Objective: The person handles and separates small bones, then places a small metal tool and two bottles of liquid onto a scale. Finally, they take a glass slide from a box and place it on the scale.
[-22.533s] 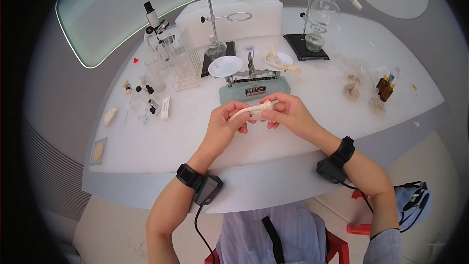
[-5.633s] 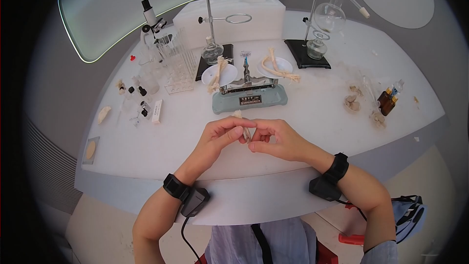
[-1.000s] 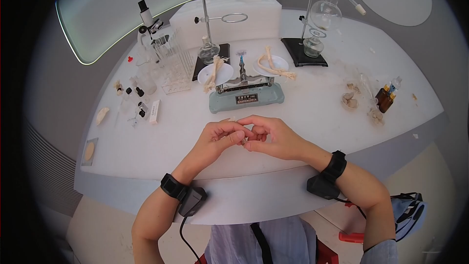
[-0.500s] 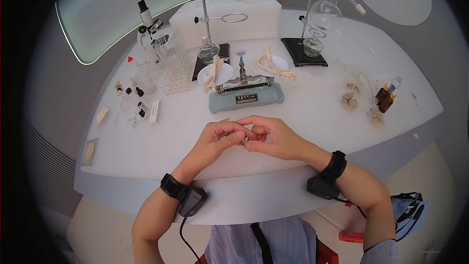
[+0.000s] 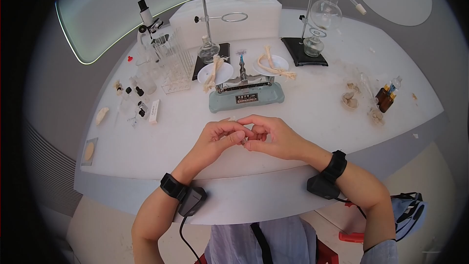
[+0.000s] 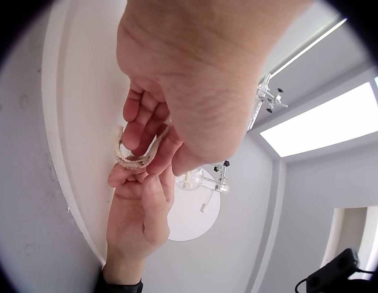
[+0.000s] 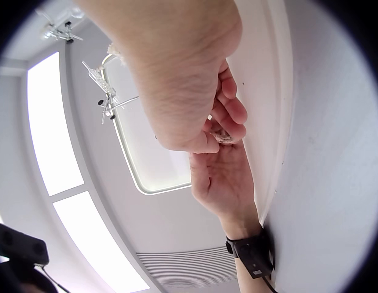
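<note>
A short cream cotton wick, frayed and bent into a U, is held between both hands; the head view mostly hides it. My left hand pinches one part between thumb and fingers. My right hand meets it from the other side, thumb and fingertips pinching the wick, with a brownish patch showing at the fingers. Just beyond the hands stands a green balance. Frayed wicks lie across its left pan and its right pan.
Dropper bottles, a small white box and a test tube rack stand on the left, with a microscope behind. Alcohol lamps sit by iron stands. Brown bottles and a dish are at right.
Since the oldest frame, a wick has come onto the left pan. The held wick, upright with its end showing some seconds ago, is now enclosed by the fingers. Over the last second the hands barely move.
</note>
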{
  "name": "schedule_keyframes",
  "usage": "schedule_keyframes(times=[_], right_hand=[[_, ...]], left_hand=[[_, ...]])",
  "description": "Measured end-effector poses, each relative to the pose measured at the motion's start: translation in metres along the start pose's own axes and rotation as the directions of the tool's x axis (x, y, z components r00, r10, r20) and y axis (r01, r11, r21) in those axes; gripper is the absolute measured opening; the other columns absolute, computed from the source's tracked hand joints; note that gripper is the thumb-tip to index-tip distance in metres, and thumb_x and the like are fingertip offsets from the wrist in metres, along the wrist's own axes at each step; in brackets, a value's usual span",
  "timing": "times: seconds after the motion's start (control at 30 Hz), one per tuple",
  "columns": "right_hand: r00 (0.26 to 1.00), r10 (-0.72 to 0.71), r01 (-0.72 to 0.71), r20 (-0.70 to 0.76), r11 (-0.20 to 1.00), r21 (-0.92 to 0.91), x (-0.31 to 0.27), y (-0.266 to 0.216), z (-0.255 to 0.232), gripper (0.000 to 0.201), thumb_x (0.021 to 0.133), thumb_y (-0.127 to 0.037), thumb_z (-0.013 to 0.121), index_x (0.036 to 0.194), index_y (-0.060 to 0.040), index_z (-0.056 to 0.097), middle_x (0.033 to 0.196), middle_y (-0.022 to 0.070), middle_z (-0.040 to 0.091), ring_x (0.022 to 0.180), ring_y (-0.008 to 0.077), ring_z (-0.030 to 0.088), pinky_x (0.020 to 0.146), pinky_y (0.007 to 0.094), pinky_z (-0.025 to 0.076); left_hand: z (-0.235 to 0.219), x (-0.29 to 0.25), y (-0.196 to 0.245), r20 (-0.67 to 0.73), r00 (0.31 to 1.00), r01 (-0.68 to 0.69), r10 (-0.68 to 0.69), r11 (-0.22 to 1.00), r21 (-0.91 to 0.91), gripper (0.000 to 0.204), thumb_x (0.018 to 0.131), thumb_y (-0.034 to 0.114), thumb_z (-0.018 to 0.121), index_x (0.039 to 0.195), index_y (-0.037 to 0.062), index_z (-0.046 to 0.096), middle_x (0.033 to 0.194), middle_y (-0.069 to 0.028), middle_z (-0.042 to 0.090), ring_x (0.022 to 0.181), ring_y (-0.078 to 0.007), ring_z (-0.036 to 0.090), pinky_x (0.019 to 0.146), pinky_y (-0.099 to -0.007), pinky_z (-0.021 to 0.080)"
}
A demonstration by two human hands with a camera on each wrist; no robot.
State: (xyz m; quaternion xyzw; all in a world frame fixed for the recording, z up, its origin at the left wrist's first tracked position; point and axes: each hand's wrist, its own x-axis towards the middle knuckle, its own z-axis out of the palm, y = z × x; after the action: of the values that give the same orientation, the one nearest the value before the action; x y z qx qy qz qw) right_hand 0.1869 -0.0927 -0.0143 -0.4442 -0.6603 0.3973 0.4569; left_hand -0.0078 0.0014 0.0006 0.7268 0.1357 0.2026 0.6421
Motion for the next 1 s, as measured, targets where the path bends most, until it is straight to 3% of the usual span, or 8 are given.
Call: schedule_keyframes(times=[1.0], right_hand=[[1.0,-0.016,0.016,-0.004,1.0,-0.016,-0.0001,0.002,0.0002,0.042,0.087,-0.012,0.069,0.126,-0.0029,0.056,0.073,0.0016,0.065,0.065,0.0062,0.054,0.063,0.0236,0.045]], left_hand=[[0.0009,-0.0002,-0.0002,-0.006,1.0,-0.003,0.003,1.0,0.008,0.025,0.098,0.02,0.06,0.106,-0.0012,0.07,0.102,-0.0095,0.071,0.091,-0.0162,0.064,0.087,-0.0313,0.05]])
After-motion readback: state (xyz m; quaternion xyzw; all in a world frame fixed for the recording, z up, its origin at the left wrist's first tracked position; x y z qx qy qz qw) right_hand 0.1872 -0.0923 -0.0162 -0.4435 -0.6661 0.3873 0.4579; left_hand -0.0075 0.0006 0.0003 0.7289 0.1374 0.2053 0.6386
